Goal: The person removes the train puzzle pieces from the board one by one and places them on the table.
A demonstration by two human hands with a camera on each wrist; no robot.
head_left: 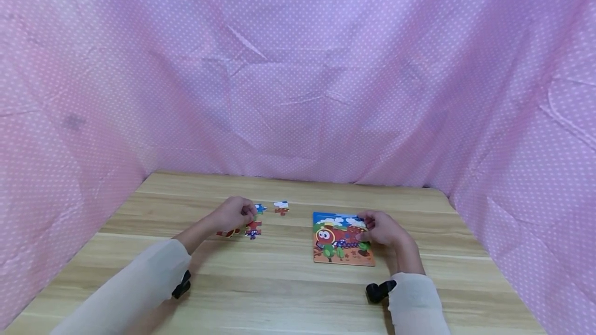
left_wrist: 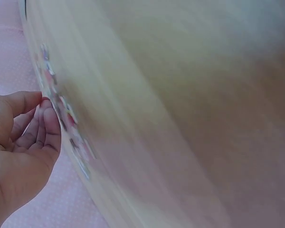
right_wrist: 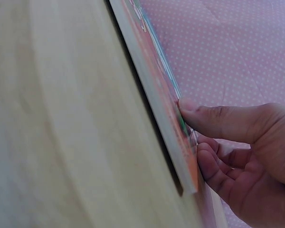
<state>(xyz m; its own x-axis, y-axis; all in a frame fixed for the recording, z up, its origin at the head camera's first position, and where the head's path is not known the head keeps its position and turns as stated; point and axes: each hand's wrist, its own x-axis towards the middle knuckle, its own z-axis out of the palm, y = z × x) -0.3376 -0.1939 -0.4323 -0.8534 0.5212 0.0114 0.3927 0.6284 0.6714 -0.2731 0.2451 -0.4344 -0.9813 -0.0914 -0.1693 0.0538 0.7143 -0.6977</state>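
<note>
My left hand point(head_left: 235, 214) is over a loose group of jigsaw pieces point(head_left: 253, 229) on the left of the table. Its thumb and index fingertips meet in the left wrist view, pinching a puzzle piece point(left_wrist: 45, 99) of which only a small reddish bit shows. A square puzzle board point(head_left: 351, 256) with a cartoon caterpillar picture lies flat to the right. My right hand point(head_left: 382, 227) grips that board's right side, thumb on the top face and curled fingers at the edge. The palm hides part of the board's upper right in the head view.
Beyond the left fingers lie a blue piece point(head_left: 261, 208) and a white-and-red piece point(head_left: 281, 208). The wooden table point(head_left: 279, 293) ends at a pink dotted curtain point(head_left: 298, 118), which closes off the back and both sides.
</note>
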